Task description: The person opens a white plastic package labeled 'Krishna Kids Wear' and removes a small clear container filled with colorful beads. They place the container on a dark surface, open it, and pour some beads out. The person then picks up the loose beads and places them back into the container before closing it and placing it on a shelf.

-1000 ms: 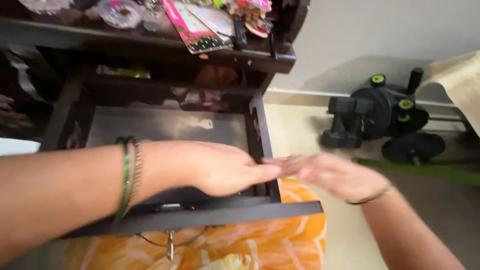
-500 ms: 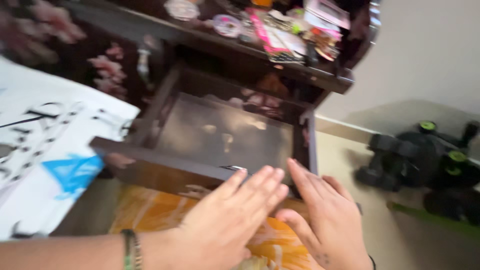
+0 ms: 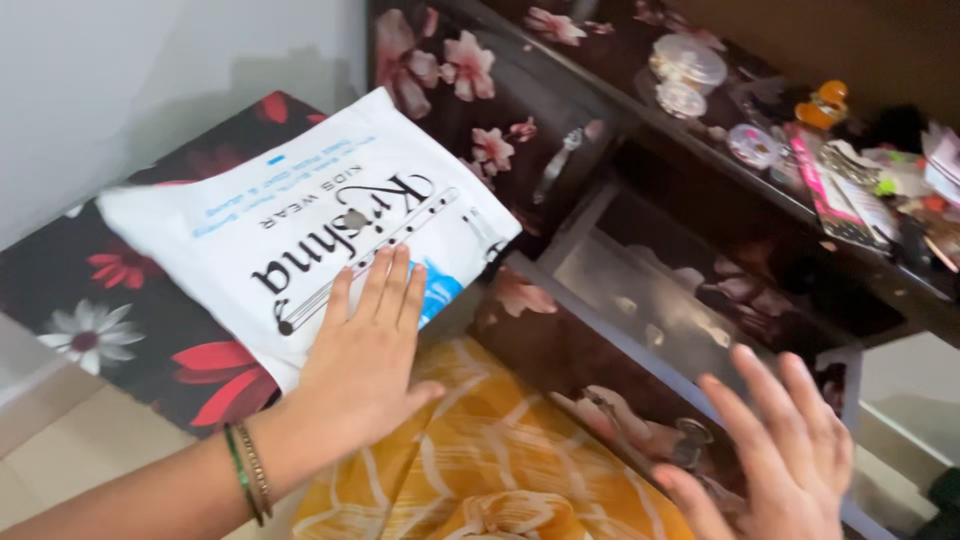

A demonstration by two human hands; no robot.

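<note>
1. Now, left hand [image 3: 365, 365] lies flat and open on the white bag [image 3: 310, 225], fingers spread, palm over the bag's near edge; nothing gripped.
2. Right hand [image 3: 775, 455] is open too, fingers splayed, at the front of the pulled-out drawer [image 3: 640, 310]; whether it touches the drawer front, I cannot tell.
3. Judgement: to move the bag cleanly, curl fingers under its near edge rather than pressing; the flat film likely slides on the cloth.
4. Bag: flat, white, glossy plastic with dark lettering and a blue patch, lying tilted on a dark flowered cover [image 3: 120, 290], beside the dresser.
5. Orange patterned cloth [image 3: 480, 460] sits below both hands.
</note>
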